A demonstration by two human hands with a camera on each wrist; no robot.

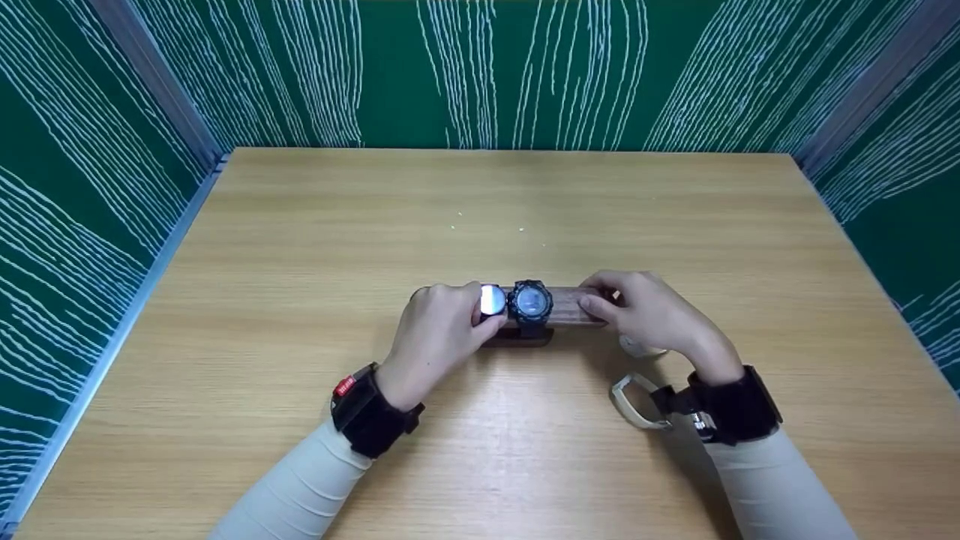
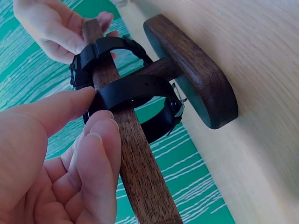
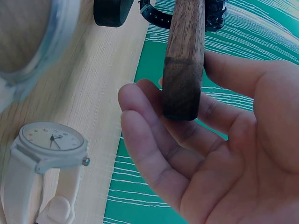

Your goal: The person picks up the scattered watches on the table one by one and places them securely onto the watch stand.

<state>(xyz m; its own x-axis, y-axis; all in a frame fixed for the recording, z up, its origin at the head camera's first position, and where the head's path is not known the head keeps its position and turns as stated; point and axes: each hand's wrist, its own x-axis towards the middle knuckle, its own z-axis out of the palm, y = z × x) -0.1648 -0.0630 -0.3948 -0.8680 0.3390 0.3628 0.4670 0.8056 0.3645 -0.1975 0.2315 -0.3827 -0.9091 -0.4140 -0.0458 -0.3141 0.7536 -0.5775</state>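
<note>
A dark wooden T-shaped watch stand [image 2: 147, 172] carries two black watches on its bar. My left hand [image 1: 442, 326] pinches the smooth-strapped watch [image 1: 492, 300], whose round face is bright, between thumb and fingers. Beside it on the bar sits a chunky black sports watch [image 1: 532, 301], which neither hand touches. At the bar's other end, my right hand [image 1: 649, 315] grips the wood between thumb and fingers. The stand's rounded base [image 2: 196, 79] rests on the table; the left hand hides part of the bar in the head view.
A white wristwatch [image 3: 53, 142] with a closed strap stands on the table near the right hand. Close to the right wrist is a pale loop [image 1: 624, 405]. Small white specks [image 1: 521, 229] dot the wooden table [image 1: 337, 202]. Green, white-streaked panels [image 1: 397, 75] enclose the table.
</note>
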